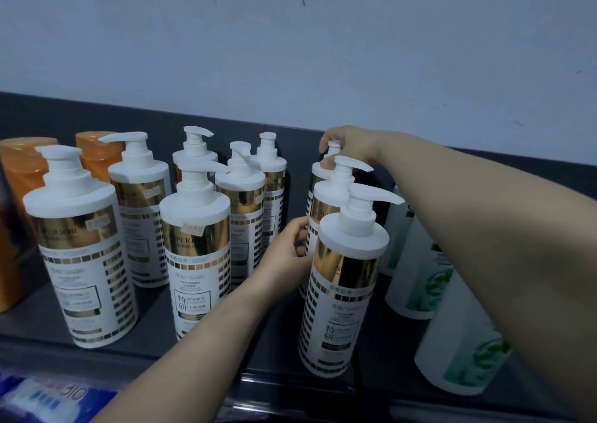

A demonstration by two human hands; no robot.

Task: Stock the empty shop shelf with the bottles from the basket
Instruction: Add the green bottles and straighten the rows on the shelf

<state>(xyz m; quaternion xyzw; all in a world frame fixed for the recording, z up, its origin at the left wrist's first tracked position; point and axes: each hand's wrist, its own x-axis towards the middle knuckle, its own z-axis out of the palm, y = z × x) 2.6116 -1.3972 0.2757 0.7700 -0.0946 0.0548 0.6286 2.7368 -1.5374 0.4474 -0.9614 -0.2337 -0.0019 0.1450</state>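
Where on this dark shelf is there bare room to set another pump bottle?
Bare dark shelf shows in the lane between the centre front gold-banded white pump bottle and the right front one, though the left hand reaches through it. Crowded: white-and-green bottles close beside the right column.

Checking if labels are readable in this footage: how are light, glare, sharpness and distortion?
Head view: dim, bluish light; the front right pump bottle shows glare on its gold band; small label print is soft; wide-angle distortion leans the left pump bottle outward; blue packaging at bottom left is blurred.
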